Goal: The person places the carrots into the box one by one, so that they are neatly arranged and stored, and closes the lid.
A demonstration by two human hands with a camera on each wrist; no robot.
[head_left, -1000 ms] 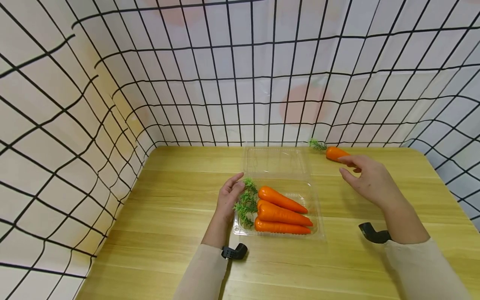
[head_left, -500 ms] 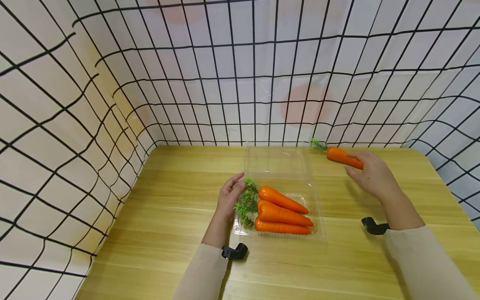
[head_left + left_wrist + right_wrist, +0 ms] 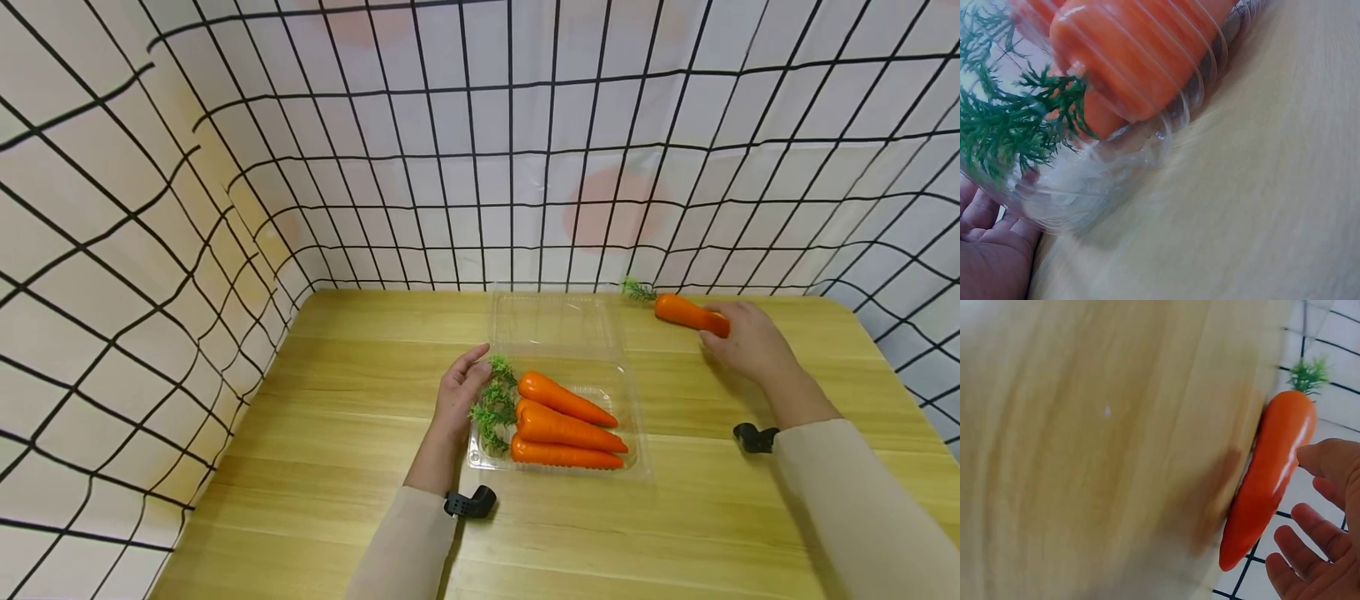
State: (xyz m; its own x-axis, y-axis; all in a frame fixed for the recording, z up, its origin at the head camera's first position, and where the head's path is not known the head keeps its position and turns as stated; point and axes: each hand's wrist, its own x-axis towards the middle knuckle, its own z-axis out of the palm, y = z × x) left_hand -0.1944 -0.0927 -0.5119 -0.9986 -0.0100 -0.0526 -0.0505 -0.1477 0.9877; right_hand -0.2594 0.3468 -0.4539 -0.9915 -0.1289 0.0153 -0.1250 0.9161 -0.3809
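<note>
Several orange carrots (image 3: 562,425) with green leafy tops (image 3: 495,404) lie in a clear plastic clamshell box (image 3: 633,400), its lid (image 3: 551,321) folded back. My left hand (image 3: 456,396) is at the box's left side, fingers relaxed beside the leaves; the left wrist view has the fingers (image 3: 982,215) behind the box's clear corner. A single carrot (image 3: 678,311) rests on the table at the back right, its top pointing left. Around its tip is my right hand (image 3: 750,342), thumb on the near side. In the right wrist view the fingers (image 3: 1300,550) are spread and stand off the carrot (image 3: 1272,469).
The wooden table (image 3: 337,467) ends at the back against a white cloth wall with black grid lines (image 3: 450,167). Cloth also stands on the left and right sides. A black wrist camera (image 3: 472,502) sits on each wrist.
My right hand has moved right along the single carrot and down to its tip, with thumb and fingers now to either side. The left hand and the box have stayed put.
</note>
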